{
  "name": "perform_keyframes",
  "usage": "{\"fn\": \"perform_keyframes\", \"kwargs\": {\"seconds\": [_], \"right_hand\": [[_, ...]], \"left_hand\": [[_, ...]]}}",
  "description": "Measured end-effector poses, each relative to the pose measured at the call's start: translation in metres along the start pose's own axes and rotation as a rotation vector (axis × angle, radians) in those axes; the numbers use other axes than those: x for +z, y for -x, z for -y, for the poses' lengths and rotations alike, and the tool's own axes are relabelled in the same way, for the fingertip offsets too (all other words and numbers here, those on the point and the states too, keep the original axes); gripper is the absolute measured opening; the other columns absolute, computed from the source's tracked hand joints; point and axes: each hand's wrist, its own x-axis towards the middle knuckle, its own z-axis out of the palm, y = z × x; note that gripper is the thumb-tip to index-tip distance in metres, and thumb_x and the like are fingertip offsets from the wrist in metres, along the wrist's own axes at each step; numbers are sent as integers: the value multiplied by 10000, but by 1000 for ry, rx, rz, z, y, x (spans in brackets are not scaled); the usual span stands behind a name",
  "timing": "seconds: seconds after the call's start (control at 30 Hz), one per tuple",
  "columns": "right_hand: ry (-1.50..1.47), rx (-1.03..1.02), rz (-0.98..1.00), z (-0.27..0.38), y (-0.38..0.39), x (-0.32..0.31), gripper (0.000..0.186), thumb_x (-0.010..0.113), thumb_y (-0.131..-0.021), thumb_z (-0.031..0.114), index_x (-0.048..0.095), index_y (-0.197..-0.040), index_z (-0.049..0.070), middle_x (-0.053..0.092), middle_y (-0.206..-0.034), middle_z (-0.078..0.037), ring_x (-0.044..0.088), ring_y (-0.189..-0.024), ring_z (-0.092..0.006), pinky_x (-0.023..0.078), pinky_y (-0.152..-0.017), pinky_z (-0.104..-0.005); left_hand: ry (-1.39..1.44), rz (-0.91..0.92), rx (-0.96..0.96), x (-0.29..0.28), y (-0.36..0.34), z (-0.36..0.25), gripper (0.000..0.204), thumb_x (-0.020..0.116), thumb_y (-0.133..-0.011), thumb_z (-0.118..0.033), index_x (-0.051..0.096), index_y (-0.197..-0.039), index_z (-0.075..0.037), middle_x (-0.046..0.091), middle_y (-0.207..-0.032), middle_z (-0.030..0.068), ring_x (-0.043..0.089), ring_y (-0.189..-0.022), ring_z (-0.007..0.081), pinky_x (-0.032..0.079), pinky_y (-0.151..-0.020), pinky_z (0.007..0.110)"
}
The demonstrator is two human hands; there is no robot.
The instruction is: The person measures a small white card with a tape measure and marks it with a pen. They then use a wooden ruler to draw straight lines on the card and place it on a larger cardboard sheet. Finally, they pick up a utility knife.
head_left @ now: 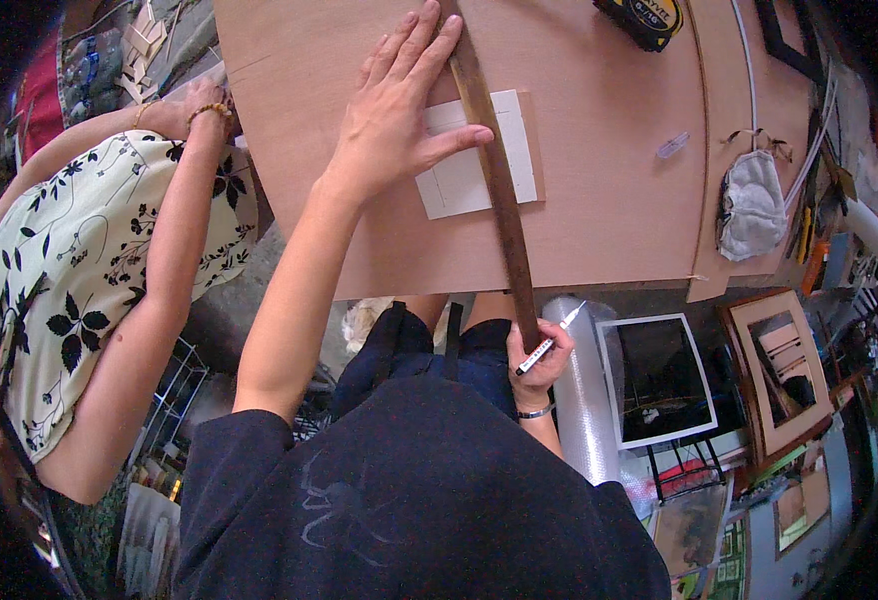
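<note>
A long, narrow dark-brown straight bar [496, 165] runs from the top of the head view down past the near edge of a large plywood sheet [299, 150]. My left hand [389, 125] lies flat with its fingers stretched along the bar's left side, the thumb reaching across it. Under the bar is a white rectangular card [511, 140] with thin lines, on a slightly larger brown piece. Below the sheet's near edge, my right hand [542, 362] is closed around a slim white marker pen [536, 356] and rests against the bar's lower end.
A black-and-yellow tape measure [644, 20], a small clear plastic piece [673, 146] and a grey-white cloth glove [752, 205] lie to the right. Bubble-wrap roll [584, 400] and picture frames [774, 370] stand at lower right. Another person's arm [174, 230] rests at the left edge.
</note>
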Motion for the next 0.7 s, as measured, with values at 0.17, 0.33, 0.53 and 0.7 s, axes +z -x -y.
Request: {"fn": "perform_keyframes", "kwargs": {"seconds": [0.17,0.33,0.53,0.7], "right_hand": [[21,8,8,-1,0,-2,486,822,-804,-1,490,-1156,41,602,-1019,-120,637,-892,-199,526,-810,-313],[16,5,8,-3,-3,-2,488,829,-811,28,482,-1153,40,629,-1012,-131,656,-881,-209,542,-790,-320],[19,15,-9,-3,-3,-2,480,840,-799,45,505,-1142,37,595,-1017,-112,627,-894,-199,519,-803,-316],[92,-3,33,-5,-3,-6,484,827,-818,45,481,-1156,37,597,-1035,-127,620,-919,-217,508,-846,-343]], "left_hand": [[-29,13,-14,5,0,-1,1101,764,-738,-661,289,-1609,-183,230,-1680,91,231,-1534,327,255,-1230,492],[-22,70,-48,2,-2,-9,1053,771,-786,-589,280,-1606,-148,213,-1679,123,212,-1536,343,256,-1214,529],[-47,225,-142,-5,-3,-15,1097,720,-814,-643,198,-1627,-123,131,-1700,131,119,-1560,359,252,-1180,619],[-39,214,-134,-2,-3,-16,1096,730,-814,-626,202,-1626,-113,140,-1697,135,126,-1558,361,241,-1190,590]]}}
